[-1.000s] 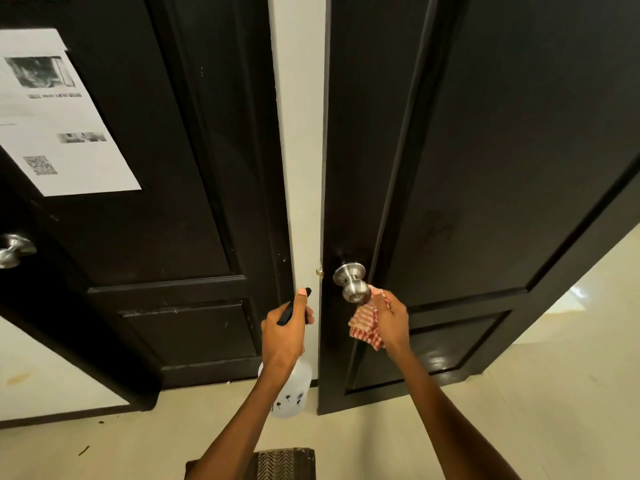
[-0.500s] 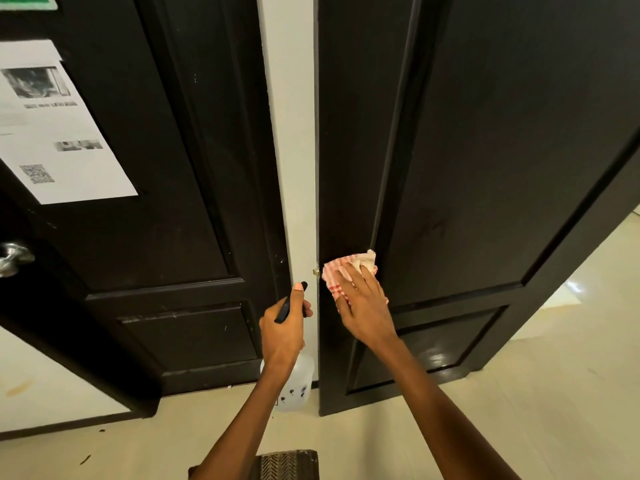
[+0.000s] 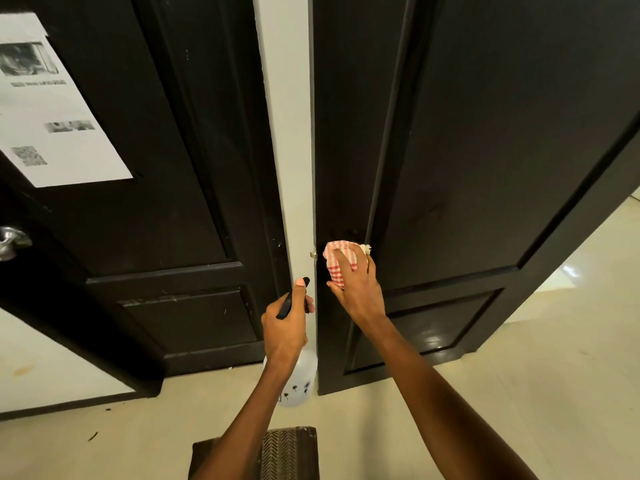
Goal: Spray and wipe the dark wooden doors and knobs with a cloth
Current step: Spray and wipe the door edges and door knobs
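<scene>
My right hand (image 3: 356, 284) presses one red-and-white checked cloth (image 3: 337, 263) over the knob on the right dark wooden door (image 3: 485, 133), fingers curled around it. My left hand (image 3: 285, 327) grips one translucent white spray bottle (image 3: 298, 382). Two dark doors; one silver metal knob (image 3: 10, 242) shows on the left door (image 3: 156, 168), under one white printed sheet (image 3: 52, 109).
</scene>
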`<state>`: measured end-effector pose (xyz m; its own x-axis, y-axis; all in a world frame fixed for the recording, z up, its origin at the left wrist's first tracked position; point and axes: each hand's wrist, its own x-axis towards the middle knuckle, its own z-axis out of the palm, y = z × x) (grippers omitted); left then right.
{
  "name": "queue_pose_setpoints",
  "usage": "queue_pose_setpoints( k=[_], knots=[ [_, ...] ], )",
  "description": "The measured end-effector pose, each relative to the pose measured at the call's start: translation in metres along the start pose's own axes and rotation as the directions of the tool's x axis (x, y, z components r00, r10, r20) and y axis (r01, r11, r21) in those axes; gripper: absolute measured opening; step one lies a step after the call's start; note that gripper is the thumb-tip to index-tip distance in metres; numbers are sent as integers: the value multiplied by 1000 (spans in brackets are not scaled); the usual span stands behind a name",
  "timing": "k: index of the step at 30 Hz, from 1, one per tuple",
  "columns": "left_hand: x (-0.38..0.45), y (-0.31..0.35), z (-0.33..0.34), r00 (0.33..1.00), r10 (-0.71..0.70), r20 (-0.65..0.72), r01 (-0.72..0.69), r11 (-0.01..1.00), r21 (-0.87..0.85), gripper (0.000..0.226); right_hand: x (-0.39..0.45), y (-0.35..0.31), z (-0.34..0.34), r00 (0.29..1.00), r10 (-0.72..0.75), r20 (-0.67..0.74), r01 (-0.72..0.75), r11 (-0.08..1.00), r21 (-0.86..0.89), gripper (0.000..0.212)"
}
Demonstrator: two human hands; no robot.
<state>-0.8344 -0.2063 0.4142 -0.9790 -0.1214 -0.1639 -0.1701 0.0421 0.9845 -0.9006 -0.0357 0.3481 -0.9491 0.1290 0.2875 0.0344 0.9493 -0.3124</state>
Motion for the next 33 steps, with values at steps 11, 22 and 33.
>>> queue_pose_setpoints(
  k=[11,22,33],
  knots=[
    [-37,-6,1,997,18,-73,-16,999,30,54,-14,-5,-9,993,119,6,-119,991,61,71],
    [-116,-35,8,996,22,-89,-19,999,37,52,-163,55,-44,994,7,-113,27,952,303,74],
    [-238,-67,55,976,84,203,-94,995,38,58,-360,134,-148,875,281,-394,-55,867,496,64]
  ],
)
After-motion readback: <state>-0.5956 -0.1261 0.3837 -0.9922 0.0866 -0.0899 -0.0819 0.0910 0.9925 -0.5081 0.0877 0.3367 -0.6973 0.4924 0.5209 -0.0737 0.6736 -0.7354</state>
